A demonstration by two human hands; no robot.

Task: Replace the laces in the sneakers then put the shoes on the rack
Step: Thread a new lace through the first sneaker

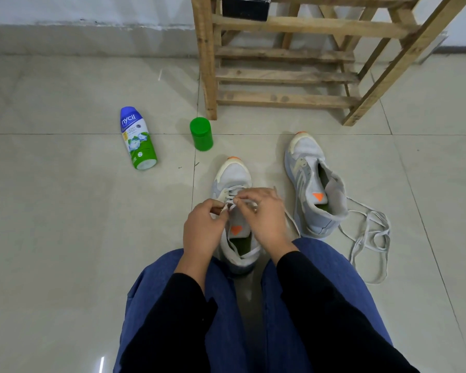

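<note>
A grey-white sneaker (pixel 233 176) with an orange toe tip stands on the floor between my knees, toe pointing away. Both hands work over its eyelets. My left hand (pixel 203 232) pinches the white lace (pixel 230 200) at the sneaker's left side. My right hand (pixel 265 214) pinches the same lace from the right; a loose end trails under that wrist. The second sneaker (pixel 314 184) stands to the right without a lace. A loose grey-white lace (pixel 371 238) lies tangled on the floor beside it. The wooden rack (pixel 283 76) stands beyond both shoes.
A white, blue and green powder bottle (pixel 137 138) lies on its side at the left. A green capped container (pixel 201 133) stands near the rack's front leg. A dark box (pixel 245 6) sits on a rack shelf. The floor is pale glossy tile.
</note>
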